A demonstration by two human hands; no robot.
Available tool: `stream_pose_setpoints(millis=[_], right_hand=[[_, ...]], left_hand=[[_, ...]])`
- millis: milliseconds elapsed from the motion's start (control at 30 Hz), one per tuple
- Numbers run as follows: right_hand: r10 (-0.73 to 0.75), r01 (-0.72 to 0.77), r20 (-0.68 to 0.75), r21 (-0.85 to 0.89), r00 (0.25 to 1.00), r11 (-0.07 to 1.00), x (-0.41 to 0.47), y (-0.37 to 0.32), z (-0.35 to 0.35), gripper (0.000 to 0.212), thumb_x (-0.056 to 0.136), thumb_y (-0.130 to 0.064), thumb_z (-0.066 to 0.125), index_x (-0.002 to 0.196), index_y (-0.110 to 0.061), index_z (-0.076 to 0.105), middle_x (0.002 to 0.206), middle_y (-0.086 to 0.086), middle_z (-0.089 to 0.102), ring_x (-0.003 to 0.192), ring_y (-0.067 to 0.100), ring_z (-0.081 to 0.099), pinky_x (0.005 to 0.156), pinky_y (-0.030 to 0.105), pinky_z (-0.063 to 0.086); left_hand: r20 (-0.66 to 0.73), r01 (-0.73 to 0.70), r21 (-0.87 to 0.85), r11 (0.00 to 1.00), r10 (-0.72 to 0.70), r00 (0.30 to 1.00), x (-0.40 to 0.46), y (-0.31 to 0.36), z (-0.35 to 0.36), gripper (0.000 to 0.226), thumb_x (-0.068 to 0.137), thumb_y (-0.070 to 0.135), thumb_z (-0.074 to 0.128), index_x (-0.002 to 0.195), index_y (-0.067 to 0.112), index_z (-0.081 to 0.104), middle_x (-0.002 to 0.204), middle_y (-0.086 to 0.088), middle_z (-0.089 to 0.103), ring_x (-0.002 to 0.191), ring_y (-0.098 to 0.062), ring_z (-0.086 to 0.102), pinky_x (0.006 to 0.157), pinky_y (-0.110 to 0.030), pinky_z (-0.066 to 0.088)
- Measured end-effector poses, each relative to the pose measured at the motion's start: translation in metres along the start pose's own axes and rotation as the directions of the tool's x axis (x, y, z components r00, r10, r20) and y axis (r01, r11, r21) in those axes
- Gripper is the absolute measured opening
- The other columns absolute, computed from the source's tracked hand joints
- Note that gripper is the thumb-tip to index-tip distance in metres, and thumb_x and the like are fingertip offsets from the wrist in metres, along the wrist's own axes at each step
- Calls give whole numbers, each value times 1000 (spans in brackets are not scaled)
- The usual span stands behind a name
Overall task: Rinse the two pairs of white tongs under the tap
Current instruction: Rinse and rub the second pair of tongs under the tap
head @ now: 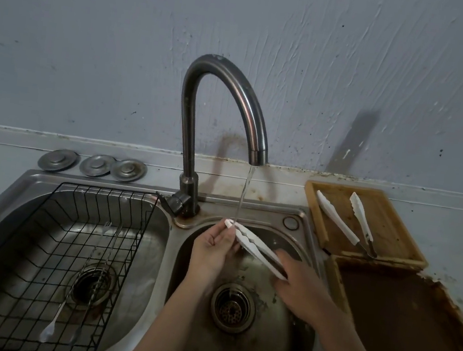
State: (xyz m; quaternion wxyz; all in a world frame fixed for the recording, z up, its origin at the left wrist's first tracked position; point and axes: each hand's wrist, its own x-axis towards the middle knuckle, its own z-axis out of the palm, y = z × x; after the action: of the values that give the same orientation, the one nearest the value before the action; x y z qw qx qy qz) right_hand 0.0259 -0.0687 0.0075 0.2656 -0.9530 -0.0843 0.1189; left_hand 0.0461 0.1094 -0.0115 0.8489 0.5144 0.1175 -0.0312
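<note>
Under the curved steel tap (pixel 228 98), both hands grip one white plastic pair of tongs (pixel 256 247), left hand (pixel 211 249) at its wetted tip, right hand (pixel 295 284) at its handle; next likely comes the second white pair (pixel 348 220) on the wooden tray (pixel 394 223) right of the tap.

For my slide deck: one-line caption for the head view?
Both hands, left hand and right hand, hold white plastic tongs under the running steel tap; a second pair waits on the wooden tray.

I can read no text, label, brand, number or sign anywhere here: not on anything I hold, nor on anything at the sink or beside it.
</note>
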Motion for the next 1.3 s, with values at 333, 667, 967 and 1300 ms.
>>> stream_pose_setpoints(millis=[333, 667, 967, 1300], right_hand=[[101, -133, 127, 282, 987, 950, 27, -48, -5, 48, 93, -59, 28, 69, -27, 56, 58, -4, 54, 49, 11, 51, 49, 24, 39], [-73, -561, 689, 643, 721, 521, 19, -40, -12, 61, 86, -70, 24, 65, -16, 45, 44, -5, 31, 29, 3, 22, 28, 13, 18], [-324, -700, 732, 675, 599, 233, 3, -16, 3, 57, 84, -67, 32, 66, -14, 47, 41, -7, 39, 26, 0, 29, 25, 11, 23], [-176, -701, 719, 695, 673, 159, 11, -37, 10, 56, 82, -60, 45, 82, -7, 62, 47, -1, 46, 31, 3, 40, 27, 12, 30]], left_hand=[[-4, 149, -38, 988, -150, 989, -7, 15, 24, 37, 102, 22, 27, 108, -3, 53, 97, -16, 66, 90, -22, 66, 73, -29, 58], [218, 184, -507, 842, -80, 973, 10, 33, 1, 32, 78, 20, 68, 107, 9, 60, 91, -5, 71, 80, -14, 72, 82, -36, 57], [321, -4, 379, 925, -128, 938, -1, 30, -9, 14, 92, 14, 53, 92, 7, 66, 82, -4, 76, 81, -15, 72, 74, -26, 59], [-102, 16, -67, 998, -23, 995, 19, 29, -1, 23, 95, 23, 50, 92, 3, 59, 80, -17, 65, 62, -24, 68, 59, -35, 59]])
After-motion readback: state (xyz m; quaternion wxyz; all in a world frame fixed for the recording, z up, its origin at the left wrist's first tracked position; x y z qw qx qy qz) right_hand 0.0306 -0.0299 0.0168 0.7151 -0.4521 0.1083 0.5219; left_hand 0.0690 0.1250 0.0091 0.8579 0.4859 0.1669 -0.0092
